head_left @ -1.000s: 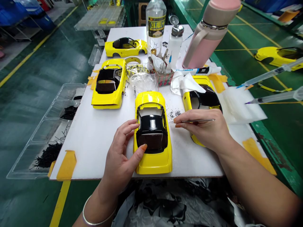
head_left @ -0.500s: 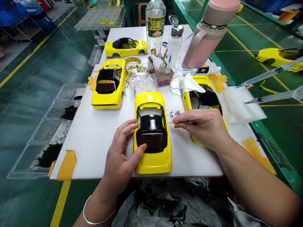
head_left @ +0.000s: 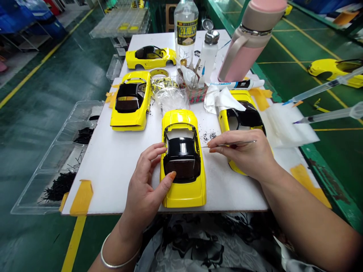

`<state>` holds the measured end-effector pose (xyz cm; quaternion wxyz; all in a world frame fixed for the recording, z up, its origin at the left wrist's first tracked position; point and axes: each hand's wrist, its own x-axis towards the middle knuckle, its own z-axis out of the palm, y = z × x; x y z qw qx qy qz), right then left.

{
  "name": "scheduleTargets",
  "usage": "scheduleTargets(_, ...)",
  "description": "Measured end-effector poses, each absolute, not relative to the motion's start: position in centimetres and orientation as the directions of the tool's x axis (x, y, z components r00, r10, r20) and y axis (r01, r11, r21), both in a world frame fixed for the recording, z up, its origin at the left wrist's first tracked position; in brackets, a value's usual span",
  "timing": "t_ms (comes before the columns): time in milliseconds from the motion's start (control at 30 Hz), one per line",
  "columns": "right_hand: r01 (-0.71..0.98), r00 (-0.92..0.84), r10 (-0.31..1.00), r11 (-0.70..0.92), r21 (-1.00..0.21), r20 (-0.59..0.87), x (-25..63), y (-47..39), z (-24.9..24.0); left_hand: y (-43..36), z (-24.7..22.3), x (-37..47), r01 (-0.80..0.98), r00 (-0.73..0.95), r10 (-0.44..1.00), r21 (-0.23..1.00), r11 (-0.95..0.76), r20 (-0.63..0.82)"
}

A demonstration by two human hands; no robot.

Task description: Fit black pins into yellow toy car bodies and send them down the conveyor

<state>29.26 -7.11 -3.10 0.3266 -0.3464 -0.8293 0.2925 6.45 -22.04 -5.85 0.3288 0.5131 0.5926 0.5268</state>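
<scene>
A yellow model car body [head_left: 185,194] with a black roof rests on the white board in front of me. My left hand [head_left: 147,177] grips its left side, the thumb lying over the rear window and the fingers along the side opening. Pinched in my right hand [head_left: 241,151] are slim metal tweezers [head_left: 238,143], their tip close to the car's right side. Tiny black bits [head_left: 209,136] lie scattered just beyond that tip. Under my right hand sits another yellow car body [head_left: 249,113], partly hidden, with a white tissue [head_left: 221,99] on its far end.
Two more yellow car bodies [head_left: 130,98] stand at the left and back. A clear bottle [head_left: 186,41], a pump bottle [head_left: 210,56] and a pink flask [head_left: 241,53] rise behind. Syringes [head_left: 326,115] lie at right by a white pad [head_left: 289,128]. A clear tray [head_left: 42,170] holds black pieces.
Both hands keep nearly the same pose on the car body and the tweezers. The tweezers and right hand have shifted very slightly.
</scene>
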Motion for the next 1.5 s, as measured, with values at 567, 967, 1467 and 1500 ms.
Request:
scheduleTargets(567,0.451,-0.513,0.778,0.604,-0.657,0.363,28.59,-6.80,-2.86,-22.04,-6.00,6.62,0.234,-0.263,0.953,0.968,-0.087,0.150)
scheduleTargets(967,0.410,-0.508,0.775,0.602,-0.685,0.376,28.70,-6.93,-3.00,-21.98,-6.15,6.41,0.236,-0.264,0.951,0.967,-0.097,0.160)
scheduleTargets(1467,0.436,-0.514,0.781,0.594,-0.676,0.356,28.50,-6.98,-2.68,-22.02,-6.15,6.41,0.245,-0.268,0.952,0.966,-0.080,0.147)
scheduleTargets(1500,0.440,-0.518,0.781,0.593,-0.675,0.348,28.51,-6.97,-2.67,-22.02,-6.14,6.40,0.244,-0.268,0.952,0.966,-0.081,0.148)
